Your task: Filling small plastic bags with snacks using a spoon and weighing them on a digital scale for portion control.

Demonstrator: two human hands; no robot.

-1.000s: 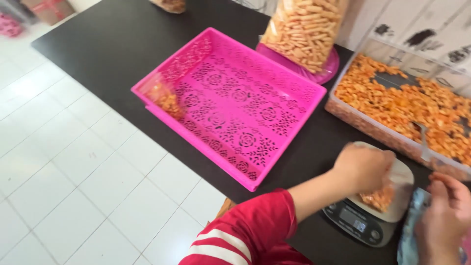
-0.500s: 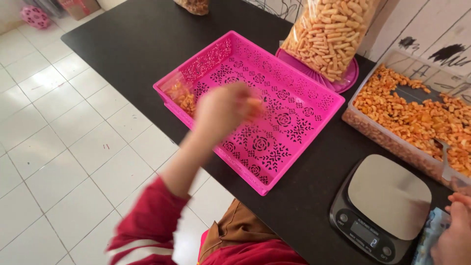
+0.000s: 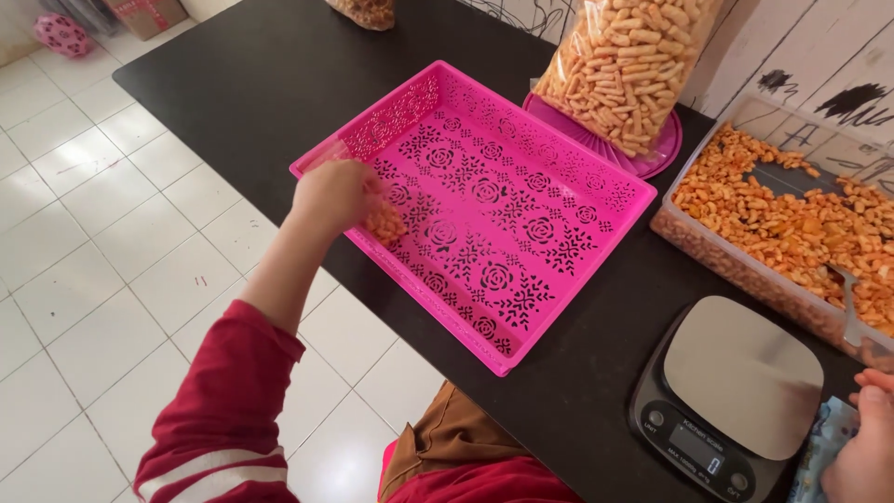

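Observation:
My left hand (image 3: pixel 337 194) reaches into the near-left corner of the pink openwork basket (image 3: pixel 559 307) and is closed on a small clear packet of orange snacks (image 3: pixel 385 224), which rests against the basket floor. My right hand (image 3: pixel 861 447) is at the lower right edge, partly cut off, fingers on a blue-and-clear plastic bag (image 3: pixel 818 456) beside the kitchen scale (image 3: pixel 731 396). The scale's steel plate is bare.
A clear tub (image 3: pixel 736 265) of orange snacks with a scoop (image 3: pixel 847 303) stands at the right. A large bag of stick snacks (image 3: pixel 629 65) sits on a pink lid (image 3: pixel 652 154) behind the basket. The black table (image 3: pixel 242 74) ends above white floor tiles (image 3: pixel 84 251).
My left hand lifted a snack packet off the scale, carried it left across the basket and lowered it into the near-left corner. The scale plate is now bare.

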